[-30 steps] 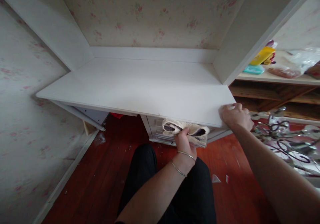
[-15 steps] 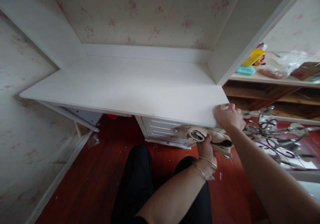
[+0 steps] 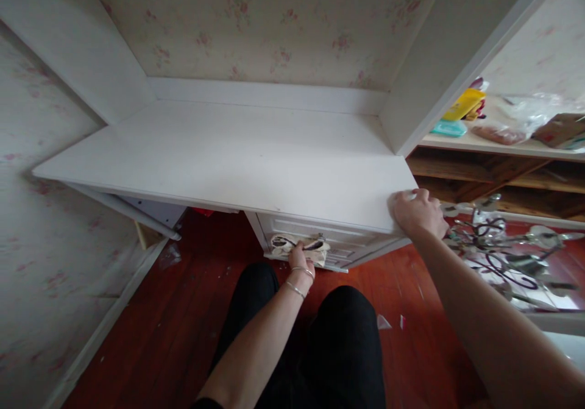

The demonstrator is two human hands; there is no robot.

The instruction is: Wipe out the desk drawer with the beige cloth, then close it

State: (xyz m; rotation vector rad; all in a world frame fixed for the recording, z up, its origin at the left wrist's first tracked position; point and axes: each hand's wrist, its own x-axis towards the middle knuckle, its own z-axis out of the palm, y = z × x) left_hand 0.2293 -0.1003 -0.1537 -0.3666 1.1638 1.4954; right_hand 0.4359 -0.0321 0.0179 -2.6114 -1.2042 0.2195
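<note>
My left hand [image 3: 300,259], with thin bangles at the wrist, is closed around a bunched beige cloth [image 3: 315,252] with dark patches in its folds. The cloth is up against the front of the white drawer unit [image 3: 356,238], near a small knob [image 3: 321,237]. At the front right corner of the white desk [image 3: 256,159], my right hand [image 3: 420,215] grips the edge with bent fingers. Its fingertips are partly hidden.
A chandelier [image 3: 507,244] with curled arms lies to the right. Behind it, a wooden shelf [image 3: 503,144] bears a yellow packet [image 3: 465,104], a teal packet [image 3: 449,128] and plastic bags. Paper scraps [image 3: 382,322] dot the red wooden floor [image 3: 411,360]. My knees are below the desk edge.
My left hand has carried the cloth leftward along the drawer front, from near the right corner to the drawer unit's left part. My right hand stays on the desk corner.
</note>
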